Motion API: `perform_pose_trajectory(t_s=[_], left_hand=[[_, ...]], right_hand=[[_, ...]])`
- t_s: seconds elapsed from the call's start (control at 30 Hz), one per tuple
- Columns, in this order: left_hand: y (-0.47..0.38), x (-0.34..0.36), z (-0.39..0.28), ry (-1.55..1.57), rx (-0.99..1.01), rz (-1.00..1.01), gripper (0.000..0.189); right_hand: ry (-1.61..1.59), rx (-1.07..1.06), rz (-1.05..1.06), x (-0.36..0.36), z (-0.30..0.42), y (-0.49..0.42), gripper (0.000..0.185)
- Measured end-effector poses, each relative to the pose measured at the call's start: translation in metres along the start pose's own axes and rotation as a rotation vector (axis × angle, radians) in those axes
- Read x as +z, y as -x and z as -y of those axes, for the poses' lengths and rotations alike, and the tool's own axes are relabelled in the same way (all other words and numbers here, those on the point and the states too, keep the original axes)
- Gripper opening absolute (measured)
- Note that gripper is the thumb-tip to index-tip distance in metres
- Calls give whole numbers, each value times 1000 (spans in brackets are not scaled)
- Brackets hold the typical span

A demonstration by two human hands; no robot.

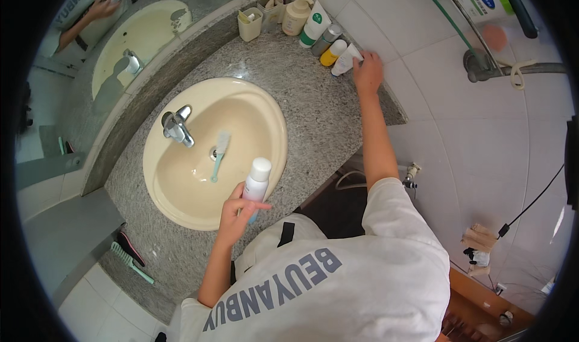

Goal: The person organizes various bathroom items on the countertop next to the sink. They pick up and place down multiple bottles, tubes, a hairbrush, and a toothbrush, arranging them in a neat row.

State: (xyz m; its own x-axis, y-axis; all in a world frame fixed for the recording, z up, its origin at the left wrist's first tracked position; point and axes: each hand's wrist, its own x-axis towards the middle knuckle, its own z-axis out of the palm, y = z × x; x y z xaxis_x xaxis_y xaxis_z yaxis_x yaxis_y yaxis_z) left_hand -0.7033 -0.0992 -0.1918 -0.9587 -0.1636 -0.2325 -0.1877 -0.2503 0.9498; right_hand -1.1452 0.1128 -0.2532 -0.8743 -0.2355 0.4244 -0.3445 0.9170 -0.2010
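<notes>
My left hand [239,213] is wrapped around a white-capped can [256,186], its body shading from white to blue at the bottom, over the front rim of the cream sink [277,129]. Across the counter, my right hand [368,73] has its thumb and fingers at the flat end of a small white squeeze tube [345,61]. That tube stands at the near end of a row, beside a yellow bottle with a white cap [334,52]. A brush with a pale green handle [218,161] lies in the basin, partly over the drain.
Farther along the row are a grey bottle [326,40], a white-and-green tube [315,25], a pump bottle [296,17] and small cups [250,25]. A chrome faucet [178,127] rises from the sink. A green comb [131,263] and a dark brush [130,249] lie at the left.
</notes>
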Motion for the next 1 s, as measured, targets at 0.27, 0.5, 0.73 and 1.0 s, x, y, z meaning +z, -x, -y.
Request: perform_pose_trajectory(t_s=[0.27, 0.5, 0.73, 1.0], left_hand=[[16, -11, 6, 49, 7, -121, 32], [16, -32, 10, 29, 3, -146, 31], [7, -43, -3, 57, 60, -150, 33], [7, -56, 1, 68, 47, -195, 33]], right_hand=[[-186, -111, 182, -62, 32, 44, 14], [-599, -291, 288, -82, 141, 11, 14], [-620, -547, 169, 23, 248, -54, 15], [-351, -720, 82, 112, 289, -67, 15]])
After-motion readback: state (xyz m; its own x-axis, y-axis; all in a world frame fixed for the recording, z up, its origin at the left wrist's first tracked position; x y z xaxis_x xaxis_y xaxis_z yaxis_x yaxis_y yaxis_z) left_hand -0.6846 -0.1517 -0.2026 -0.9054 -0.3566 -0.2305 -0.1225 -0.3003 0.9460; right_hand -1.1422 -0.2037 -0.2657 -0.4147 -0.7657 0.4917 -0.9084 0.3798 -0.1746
